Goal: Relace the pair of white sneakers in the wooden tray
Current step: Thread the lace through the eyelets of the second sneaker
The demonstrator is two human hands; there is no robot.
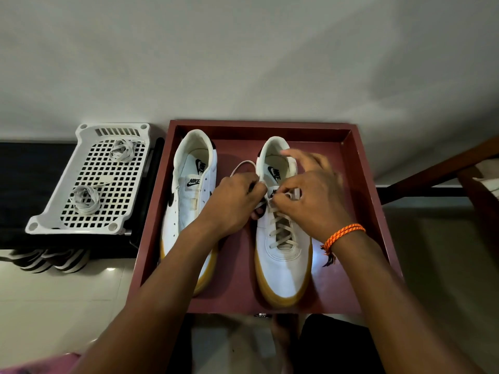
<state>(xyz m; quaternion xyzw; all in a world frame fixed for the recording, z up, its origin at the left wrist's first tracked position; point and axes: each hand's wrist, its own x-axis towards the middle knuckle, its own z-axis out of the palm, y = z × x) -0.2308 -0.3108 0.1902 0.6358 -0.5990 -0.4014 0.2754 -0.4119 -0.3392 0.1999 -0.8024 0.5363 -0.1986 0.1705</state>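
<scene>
Two white sneakers with gum soles stand side by side in the reddish wooden tray [359, 168], toes toward me. The left sneaker [189, 201] has no lace in its eyelets. The right sneaker [283, 255] carries a beige lace [282, 233] crossed through its lower eyelets. My left hand [232, 206] pinches one lace end at the upper left eyelets, and a loop of lace [243, 166] arcs out beyond it. My right hand [310, 195] pinches the lace at the upper eyelets near the tongue.
A white perforated plastic basket [89, 182] left of the tray holds two coiled beige laces [86, 198]. It sits on a black shelf with striped shoes [51, 261] underneath. Dark wooden furniture [459, 168] stands at the right. A white wall lies behind.
</scene>
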